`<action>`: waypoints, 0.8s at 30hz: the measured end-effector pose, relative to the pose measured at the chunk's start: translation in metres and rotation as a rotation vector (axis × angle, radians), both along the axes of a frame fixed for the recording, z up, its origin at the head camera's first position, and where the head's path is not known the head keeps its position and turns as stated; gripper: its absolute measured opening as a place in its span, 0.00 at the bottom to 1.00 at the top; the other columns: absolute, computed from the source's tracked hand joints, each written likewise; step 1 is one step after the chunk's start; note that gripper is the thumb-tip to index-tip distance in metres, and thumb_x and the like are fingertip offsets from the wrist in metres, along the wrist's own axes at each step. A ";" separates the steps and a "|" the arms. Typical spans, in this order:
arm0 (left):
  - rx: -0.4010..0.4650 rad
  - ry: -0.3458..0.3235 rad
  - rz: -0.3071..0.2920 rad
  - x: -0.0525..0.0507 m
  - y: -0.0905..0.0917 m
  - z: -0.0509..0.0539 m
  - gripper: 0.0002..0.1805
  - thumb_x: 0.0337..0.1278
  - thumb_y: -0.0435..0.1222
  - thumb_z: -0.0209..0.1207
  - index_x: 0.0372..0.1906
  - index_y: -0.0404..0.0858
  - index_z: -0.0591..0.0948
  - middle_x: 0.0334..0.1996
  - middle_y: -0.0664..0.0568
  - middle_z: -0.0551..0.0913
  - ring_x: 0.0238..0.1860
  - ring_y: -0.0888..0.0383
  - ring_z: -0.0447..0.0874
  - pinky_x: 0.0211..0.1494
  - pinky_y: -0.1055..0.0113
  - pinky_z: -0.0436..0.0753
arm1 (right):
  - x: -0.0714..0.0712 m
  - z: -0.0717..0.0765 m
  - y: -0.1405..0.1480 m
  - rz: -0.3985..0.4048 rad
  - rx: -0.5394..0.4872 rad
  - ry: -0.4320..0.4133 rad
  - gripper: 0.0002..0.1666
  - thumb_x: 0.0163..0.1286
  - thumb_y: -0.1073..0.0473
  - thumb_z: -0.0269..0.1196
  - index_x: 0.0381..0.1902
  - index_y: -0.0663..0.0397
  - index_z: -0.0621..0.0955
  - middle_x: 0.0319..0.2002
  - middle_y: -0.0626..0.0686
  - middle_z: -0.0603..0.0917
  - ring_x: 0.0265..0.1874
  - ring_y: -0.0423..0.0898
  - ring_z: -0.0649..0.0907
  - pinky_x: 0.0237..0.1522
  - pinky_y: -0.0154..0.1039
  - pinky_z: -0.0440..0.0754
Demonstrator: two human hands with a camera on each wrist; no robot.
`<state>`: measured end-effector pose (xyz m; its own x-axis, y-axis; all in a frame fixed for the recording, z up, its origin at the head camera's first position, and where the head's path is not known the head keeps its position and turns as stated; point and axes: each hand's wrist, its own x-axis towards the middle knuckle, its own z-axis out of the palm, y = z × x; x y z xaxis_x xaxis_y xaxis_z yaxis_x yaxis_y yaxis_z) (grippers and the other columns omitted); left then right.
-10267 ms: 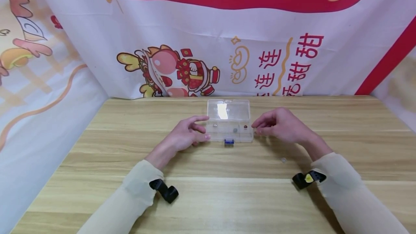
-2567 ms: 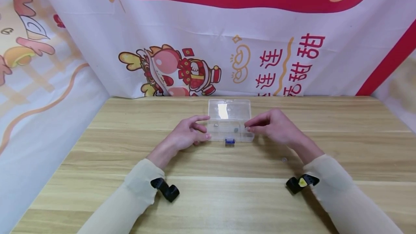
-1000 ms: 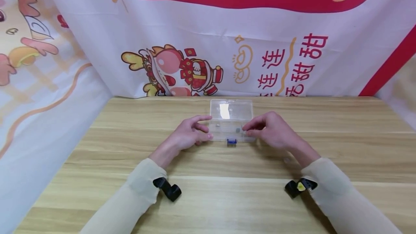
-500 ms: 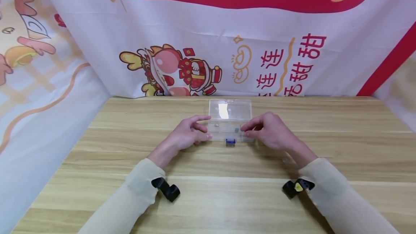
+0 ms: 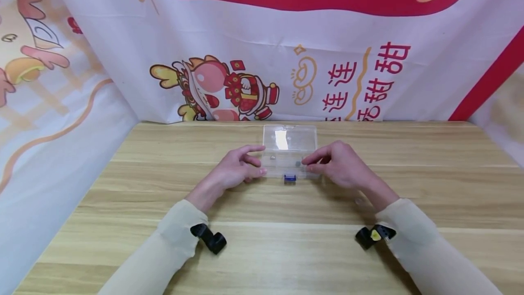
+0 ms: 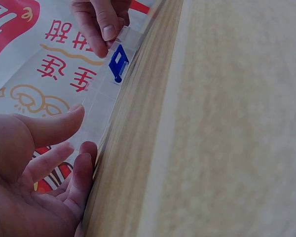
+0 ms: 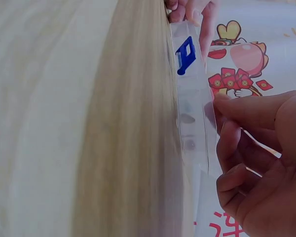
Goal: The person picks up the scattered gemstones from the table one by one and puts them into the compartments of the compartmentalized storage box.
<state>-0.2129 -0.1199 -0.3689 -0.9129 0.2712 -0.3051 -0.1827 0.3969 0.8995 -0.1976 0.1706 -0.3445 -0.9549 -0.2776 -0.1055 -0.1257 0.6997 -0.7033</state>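
Note:
A clear plastic compartment box (image 5: 282,173) with a blue latch (image 5: 289,178) stands on the table, its lid (image 5: 300,138) raised at the back. My left hand (image 5: 239,164) touches its left end, thumb toward the front and index finger toward the back. At the right compartments, my right hand (image 5: 340,163) has thumb and index fingertips close together inside the box. What lies between those fingertips is hidden. In the box are a small shiny bead (image 5: 272,157) on the left and a greyish bead (image 5: 298,164) beside the right fingertips. The other fingers of the right hand curl inward.
A small clear round piece (image 5: 359,200) lies on the wooden table (image 5: 286,258) near the right wrist. Printed cloth (image 5: 245,26) hangs at the table's back edge and along the sides. Both wrists wear black cameras.
Since the oldest frame, my right hand has moved left from the box's outer right side into its right part, covering the dark red bead seen there. My left hand has stayed at the left end.

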 end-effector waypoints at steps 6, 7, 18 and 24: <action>-0.005 -0.006 0.000 0.000 0.000 0.000 0.36 0.65 0.37 0.72 0.75 0.56 0.75 0.58 0.45 0.81 0.45 0.53 0.82 0.44 0.66 0.84 | 0.001 0.010 0.008 -0.005 0.002 -0.003 0.11 0.73 0.56 0.71 0.51 0.45 0.92 0.46 0.49 0.91 0.40 0.50 0.79 0.38 0.37 0.78; -0.006 -0.008 0.001 0.000 0.000 0.000 0.36 0.65 0.37 0.72 0.75 0.57 0.75 0.58 0.45 0.81 0.45 0.53 0.82 0.44 0.66 0.84 | 0.001 0.012 0.010 -0.001 -0.002 -0.003 0.11 0.73 0.55 0.71 0.51 0.45 0.92 0.46 0.49 0.91 0.40 0.50 0.79 0.38 0.37 0.78; -0.010 -0.008 0.007 -0.001 0.002 0.002 0.35 0.66 0.37 0.71 0.75 0.57 0.75 0.57 0.46 0.81 0.45 0.52 0.82 0.44 0.66 0.84 | 0.006 0.025 0.051 0.104 -0.020 0.026 0.14 0.71 0.56 0.72 0.52 0.49 0.91 0.46 0.49 0.92 0.37 0.46 0.80 0.35 0.35 0.78; -0.017 -0.019 0.011 0.000 0.001 0.003 0.36 0.65 0.37 0.71 0.75 0.58 0.75 0.57 0.46 0.81 0.46 0.52 0.83 0.44 0.66 0.84 | 0.017 0.013 0.076 0.157 -0.048 -0.036 0.15 0.69 0.59 0.74 0.52 0.55 0.90 0.44 0.51 0.93 0.40 0.41 0.87 0.41 0.33 0.85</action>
<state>-0.2131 -0.1188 -0.3660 -0.9096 0.2560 -0.3272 -0.2044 0.4100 0.8889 -0.1808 0.2469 -0.3311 -0.8951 -0.4291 -0.1213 -0.2056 0.6385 -0.7416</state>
